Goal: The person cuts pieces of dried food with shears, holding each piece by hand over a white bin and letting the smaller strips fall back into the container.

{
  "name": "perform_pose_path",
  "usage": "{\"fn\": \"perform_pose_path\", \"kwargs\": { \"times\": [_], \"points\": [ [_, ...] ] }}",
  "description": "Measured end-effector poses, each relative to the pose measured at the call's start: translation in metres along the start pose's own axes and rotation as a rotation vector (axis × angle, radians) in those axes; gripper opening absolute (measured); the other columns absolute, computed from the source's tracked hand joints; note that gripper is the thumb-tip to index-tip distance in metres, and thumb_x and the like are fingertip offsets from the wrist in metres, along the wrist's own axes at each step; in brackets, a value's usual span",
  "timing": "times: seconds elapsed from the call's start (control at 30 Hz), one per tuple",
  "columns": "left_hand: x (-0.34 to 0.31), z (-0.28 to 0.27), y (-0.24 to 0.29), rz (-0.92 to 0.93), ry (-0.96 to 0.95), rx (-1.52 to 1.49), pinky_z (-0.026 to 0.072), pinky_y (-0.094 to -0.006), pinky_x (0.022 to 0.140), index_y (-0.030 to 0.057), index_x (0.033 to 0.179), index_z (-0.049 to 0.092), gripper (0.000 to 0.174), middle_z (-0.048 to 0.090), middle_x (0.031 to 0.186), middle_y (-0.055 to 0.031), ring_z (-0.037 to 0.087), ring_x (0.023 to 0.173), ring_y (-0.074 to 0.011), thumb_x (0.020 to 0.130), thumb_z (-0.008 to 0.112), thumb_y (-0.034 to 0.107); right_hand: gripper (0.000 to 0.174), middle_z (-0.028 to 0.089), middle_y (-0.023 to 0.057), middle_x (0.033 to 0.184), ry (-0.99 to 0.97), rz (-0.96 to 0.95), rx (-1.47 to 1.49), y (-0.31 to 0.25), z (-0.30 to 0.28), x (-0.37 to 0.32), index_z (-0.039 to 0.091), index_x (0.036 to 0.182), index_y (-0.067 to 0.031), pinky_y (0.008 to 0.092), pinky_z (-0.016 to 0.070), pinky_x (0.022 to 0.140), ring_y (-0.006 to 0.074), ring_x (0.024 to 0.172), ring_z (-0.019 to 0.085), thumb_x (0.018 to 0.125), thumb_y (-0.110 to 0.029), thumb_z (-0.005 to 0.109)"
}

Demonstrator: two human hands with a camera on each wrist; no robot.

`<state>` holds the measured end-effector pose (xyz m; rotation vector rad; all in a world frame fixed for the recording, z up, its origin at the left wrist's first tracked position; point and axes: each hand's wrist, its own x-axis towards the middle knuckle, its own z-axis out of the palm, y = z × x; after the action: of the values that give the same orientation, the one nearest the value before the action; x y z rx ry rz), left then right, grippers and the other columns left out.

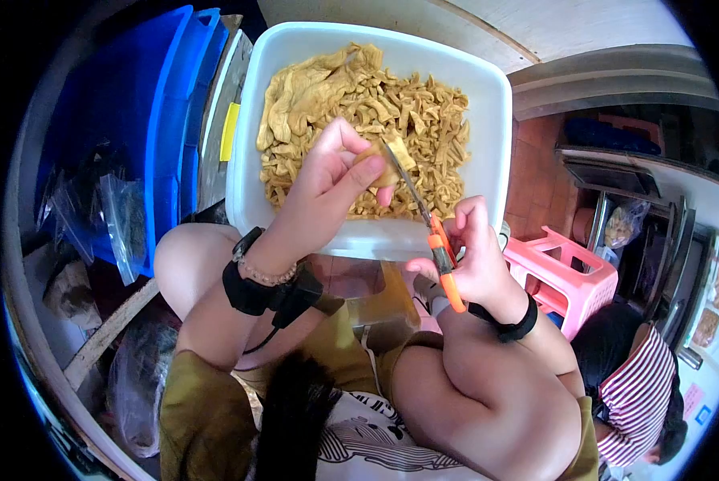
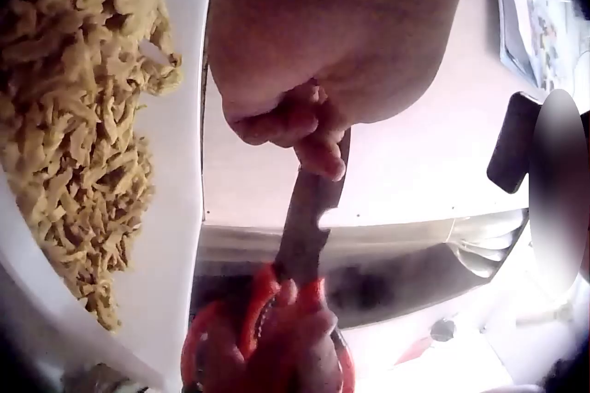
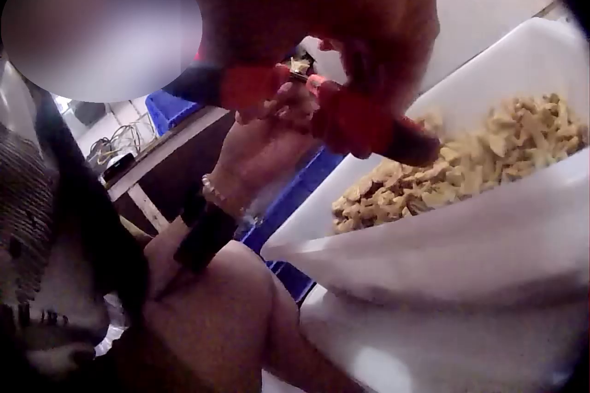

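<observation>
Clearly, the chief hazard lies where metal and skin meet. The left hand (image 1: 319, 188) pinches a tan, leathery piece (image 1: 387, 170) between thumb and curled fingers above the white plastic tub (image 1: 492, 88); the right hand (image 1: 480, 260) is curled about the handles of the orange-handled scissors (image 1: 440, 255), whose blades (image 1: 408, 182) reach the piece. How far apart the blades stand cannot be told. In the left-wrist view they lie right by the left fingertips (image 2: 323, 161), so a cut begun too far in could nick skin, the likely cause being a short grip on a small piece. Should the piece be slick or tough, it might twist or fold between the blades rather than part, giving ragged or unequal strips. The cut strips (image 1: 444, 128) fill much of the tub, with broader folded pieces (image 1: 291, 100) at its upper left; a dropped cutting should land among them, though one flicked sideways could clear the rim. The tub's support is hidden; a push from the nearby left knee (image 1: 191, 260) might shift it.
</observation>
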<state>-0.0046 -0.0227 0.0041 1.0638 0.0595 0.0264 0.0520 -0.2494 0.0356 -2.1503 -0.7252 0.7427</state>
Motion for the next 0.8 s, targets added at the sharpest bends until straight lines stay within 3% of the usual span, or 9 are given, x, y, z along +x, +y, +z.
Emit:
{"fn": "perform_pose_path", "kwargs": {
  "times": [0.03,0.1,0.2,0.33,0.4,0.47,0.67,0.73,0.8],
  "points": [
    [-0.001,-0.001,-0.005,0.001,-0.001,0.000,0.0463,-0.0258,0.075,0.0047,0.101,0.039,0.013,0.058,0.085,-0.0069,0.057,0.080,-0.0112,0.097,0.049,0.012,0.070,0.045,0.0059,0.065,-0.010,-0.017,0.024,-0.002,-0.001,0.000,0.031,0.096,-0.0058,0.0303,0.0411,0.050,0.0180,0.053,0.047,0.067,-0.041,0.084],
    [-0.003,-0.002,-0.016,0.029,-0.106,0.283,0.0452,-0.0248,0.071,0.0062,0.101,0.040,0.008,0.055,0.084,-0.0048,0.056,0.075,-0.0114,0.098,0.047,0.009,0.071,0.045,0.0060,0.065,-0.021,-0.034,0.044,-0.002,0.000,0.001,0.031,0.097,-0.0057,0.0311,0.0417,0.050,0.0188,0.054,0.048,0.068,-0.041,0.084],
    [-0.006,0.011,-0.015,-0.046,-0.127,0.285,0.0455,-0.0256,0.073,0.0047,0.102,0.040,0.009,0.054,0.086,-0.0047,0.055,0.076,-0.0115,0.097,0.047,0.006,0.073,0.046,0.0065,0.066,-0.036,-0.187,-0.027,0.001,0.004,0.005,0.029,0.100,-0.0054,0.0326,0.0435,0.053,0.0206,0.056,0.049,0.068,-0.041,0.084],
    [-0.004,0.009,-0.015,0.008,-0.144,0.284,0.0460,-0.0267,0.074,0.0038,0.102,0.040,0.008,0.054,0.088,-0.0057,0.055,0.077,-0.0118,0.097,0.046,0.005,0.073,0.048,0.0078,0.070,-0.051,-0.145,-0.021,0.003,0.004,0.004,0.028,0.102,-0.0049,0.0329,0.0450,0.056,0.0211,0.060,0.052,0.069,-0.042,0.083],
    [-0.004,0.013,-0.009,-0.062,-0.100,0.080,0.0458,-0.0272,0.073,0.0045,0.100,0.041,0.011,0.057,0.087,-0.0074,0.056,0.079,-0.0128,0.096,0.050,0.009,0.073,0.049,0.0080,0.071,-0.039,-0.155,-0.026,0.004,0.006,0.004,0.028,0.101,-0.0051,0.0325,0.0448,0.056,0.0203,0.061,0.052,0.069,-0.041,0.083],
    [-0.003,0.013,-0.012,-0.048,-0.078,0.059,0.0451,-0.0261,0.071,0.0048,0.099,0.038,0.012,0.057,0.084,-0.0077,0.056,0.076,-0.0116,0.096,0.050,0.008,0.072,0.047,0.0074,0.071,-0.015,-0.107,0.098,0.003,0.009,0.002,0.028,0.099,-0.0059,0.0321,0.0431,0.054,0.0176,0.060,0.048,0.068,-0.038,0.084],
    [0.000,0.003,-0.002,-0.116,-0.065,0.054,0.0432,-0.0229,0.068,0.0056,0.099,0.037,0.013,0.057,0.083,-0.0063,0.056,0.075,-0.0083,0.097,0.049,0.010,0.067,0.044,0.0035,0.068,0.067,0.102,0.081,0.006,0.004,-0.001,0.028,0.092,-0.0088,0.0255,0.0362,0.050,0.0095,0.059,0.041,0.067,-0.033,0.086],
    [0.002,0.001,0.000,-0.158,-0.086,0.093,0.0429,-0.0222,0.068,0.0059,0.100,0.037,0.013,0.057,0.085,-0.0051,0.056,0.077,-0.0078,0.097,0.049,0.011,0.067,0.043,0.0029,0.067,0.098,0.081,0.149,0.004,0.003,-0.002,0.028,0.091,-0.0091,0.0244,0.0346,0.049,0.0084,0.058,0.039,0.067,-0.031,0.087],
    [0.004,-0.002,-0.006,-0.088,0.055,0.077,0.0444,-0.0222,0.072,0.0053,0.107,0.041,0.016,0.058,0.092,-0.0046,0.056,0.082,-0.0086,0.097,0.050,0.012,0.068,0.041,0.0019,0.065,0.157,-0.017,0.142,0.009,0.000,-0.003,0.030,0.093,-0.0089,0.0255,0.0351,0.048,0.0098,0.055,0.039,0.066,-0.035,0.087]
  ]
}}
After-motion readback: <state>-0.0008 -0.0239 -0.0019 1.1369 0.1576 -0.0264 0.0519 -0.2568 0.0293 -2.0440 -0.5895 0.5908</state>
